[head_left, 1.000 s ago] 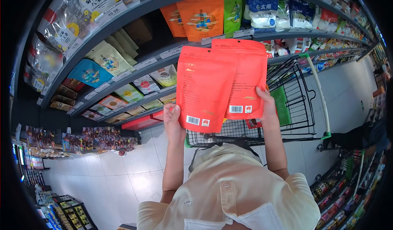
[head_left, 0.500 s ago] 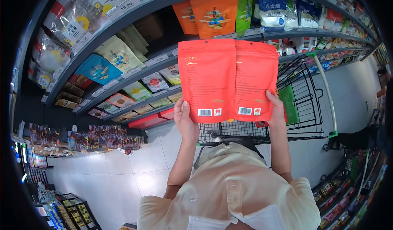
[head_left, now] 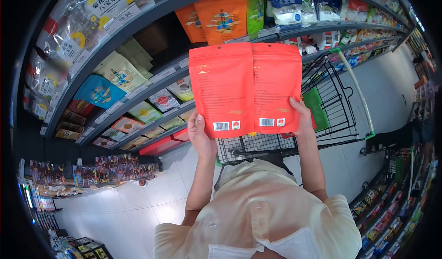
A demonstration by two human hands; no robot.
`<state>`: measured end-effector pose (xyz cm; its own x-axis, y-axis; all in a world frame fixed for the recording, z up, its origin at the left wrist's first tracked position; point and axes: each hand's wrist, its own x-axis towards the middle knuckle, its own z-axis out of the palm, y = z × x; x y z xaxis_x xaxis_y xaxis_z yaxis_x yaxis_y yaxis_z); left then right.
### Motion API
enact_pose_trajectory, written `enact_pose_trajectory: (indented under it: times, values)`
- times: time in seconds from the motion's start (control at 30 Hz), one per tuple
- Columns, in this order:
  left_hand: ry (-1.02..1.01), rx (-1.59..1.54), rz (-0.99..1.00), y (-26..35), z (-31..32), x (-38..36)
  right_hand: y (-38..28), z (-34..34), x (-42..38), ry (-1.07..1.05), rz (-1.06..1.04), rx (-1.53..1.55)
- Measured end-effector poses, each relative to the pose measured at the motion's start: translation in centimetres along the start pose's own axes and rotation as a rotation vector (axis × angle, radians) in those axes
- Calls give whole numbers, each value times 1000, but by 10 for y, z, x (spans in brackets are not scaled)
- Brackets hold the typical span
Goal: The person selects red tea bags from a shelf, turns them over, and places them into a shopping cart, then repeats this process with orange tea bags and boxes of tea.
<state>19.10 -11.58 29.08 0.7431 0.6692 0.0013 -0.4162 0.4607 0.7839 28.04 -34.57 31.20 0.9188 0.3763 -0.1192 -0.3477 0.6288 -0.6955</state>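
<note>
Two red stand-up pouches are held side by side in front of me, printed backs and barcodes facing me. My left hand (head_left: 201, 135) is closed on the lower left edge of the left red pouch (head_left: 221, 93). Around the lower right edge of the right red pouch (head_left: 277, 86), my right hand (head_left: 304, 116) is closed, its thumb on the front. The right pouch's left edge meets or lies behind the left pouch. Most fingers of both hands are hidden behind the pouches. A wire shopping cart (head_left: 353, 93) with a green panel stands beyond them.
Shelves curve around the front, with orange pouches (head_left: 223, 17), a green pouch (head_left: 254, 12), a blue pouch (head_left: 100, 91) and clear tea bags (head_left: 71, 47). Hanging snack packs (head_left: 110, 170) are at the left. Pale floor tiles (head_left: 138, 203) show below, and more shelves (head_left: 386, 213) line the right.
The view has shifted slightly, so the shelves and cart appear further left. Both hands and the two pouches sit a little further left; the grips look the same.
</note>
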Motion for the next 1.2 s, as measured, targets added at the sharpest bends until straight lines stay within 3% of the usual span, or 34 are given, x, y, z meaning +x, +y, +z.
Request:
enact_pose_trajectory:
  times: [1.2]
  values:
    - [5, -30, -20, 1, -13, 6, 10, 1, 6, -8, 10, 17]
